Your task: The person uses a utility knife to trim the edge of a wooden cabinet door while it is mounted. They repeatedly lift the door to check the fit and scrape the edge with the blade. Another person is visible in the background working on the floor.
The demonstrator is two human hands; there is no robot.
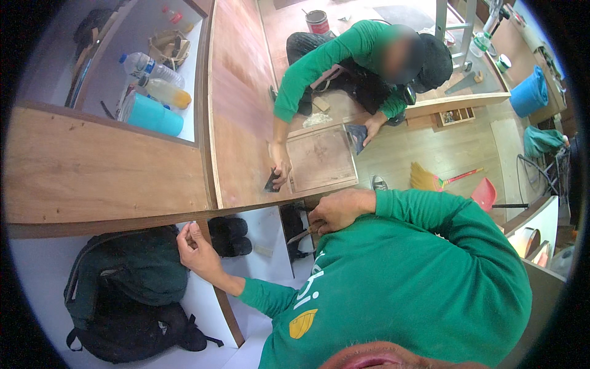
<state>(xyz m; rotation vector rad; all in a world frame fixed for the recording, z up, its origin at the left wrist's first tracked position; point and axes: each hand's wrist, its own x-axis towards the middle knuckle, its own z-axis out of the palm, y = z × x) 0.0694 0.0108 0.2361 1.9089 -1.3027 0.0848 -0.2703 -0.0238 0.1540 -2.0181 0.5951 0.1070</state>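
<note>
Along the dark front edge (110,224) of the wooden cabinet, my left hand (200,252) has its fingers bent, thumb and forefinger raised around something too small to make out. Below it lie a dark green backpack (129,264) and black footwear (227,237) on white shelving. My right hand (338,209) is closed on a thin flat tool (300,235) in front of my green sweatshirt, just below the pale board (243,172). Above my hands, the co-worker's hand (279,166) grips a black block, and their other hand holds a dark scraper (356,136) beside a small panel (319,157).
The co-worker (338,61) sits on the boards. An open compartment (163,24) holds bottles and a cyan container. A ladder (455,27), blue bin (528,92), straw broom (430,178), pink dustpan (483,194), small parts box (455,117) and hoses are at the right.
</note>
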